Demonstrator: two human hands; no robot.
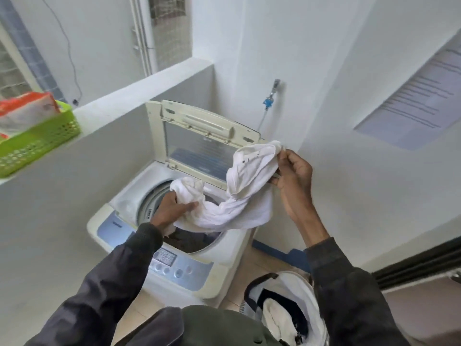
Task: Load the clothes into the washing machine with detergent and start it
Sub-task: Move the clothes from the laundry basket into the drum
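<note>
a: white-walled laundry corner, low ledge running along the left, tiled floor below. what's in hand?

b: a white garment (239,196), twisted into a rope across the open mouth of the washing machine (119,216). it hangs between both hands, over the drum, not yet dropped in.

a: how is it held?

b: the left hand (172,208) has fingers curled shut around the bunched end at about 9 o'clock of the drum opening, low, right at the rim. the right hand (294,176) is up at 2 o'clock from the drum, thumb and fingertips pinched on the garment's upper edge, the rest of the fingers loosely bent.

a: why one hand high, one low?

b: my guess is the low hand feeds its end down while the high one keeps the rest from spilling over the machine's right side.

a: anything already inside?

b: dark clothes (192,240) lie in the drum under the white one. the lid (199,136) stands propped upright at 12 o'clock, out of the way.

a: and further out?

b: a laundry basket (287,308) with more white and dark pieces sits on the floor at 5 o'clock from the machine, within easy reach. a green basket (40,141) with a red-and-white packet rests on the ledge at 10 o'clock; whether that's detergent i cannot tell. the control panel (174,265) faces the person, untouched. loading looks partway done.
</note>
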